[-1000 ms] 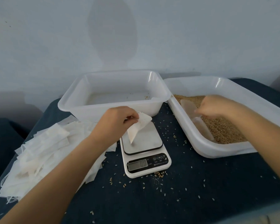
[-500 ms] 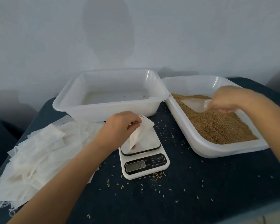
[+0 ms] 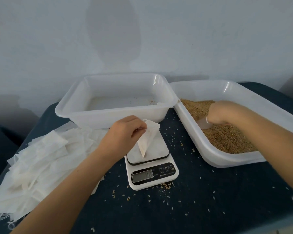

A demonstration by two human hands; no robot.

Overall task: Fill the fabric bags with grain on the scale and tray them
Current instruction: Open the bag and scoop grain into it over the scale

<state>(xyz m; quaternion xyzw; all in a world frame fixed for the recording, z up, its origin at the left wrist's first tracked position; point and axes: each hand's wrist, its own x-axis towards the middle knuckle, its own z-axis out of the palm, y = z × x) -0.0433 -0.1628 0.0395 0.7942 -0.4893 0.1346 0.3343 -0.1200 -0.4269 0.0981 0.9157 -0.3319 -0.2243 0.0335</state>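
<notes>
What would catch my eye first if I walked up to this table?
Probably the two hands at work: the left hand pinches a small white fabric bag open over the white kitchen scale in the middle, while the right hand digs a clear scoop into the brown grain in the right-hand tub. A heap of empty bags lies at the left.

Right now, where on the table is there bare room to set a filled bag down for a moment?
Open cloth, grain-speckled, lies in front of the scale, below the grain tray. The left tray is nearly bare. Crowded: the bag pile on the left, and the scale top under the left hand pinching a bag.
</notes>
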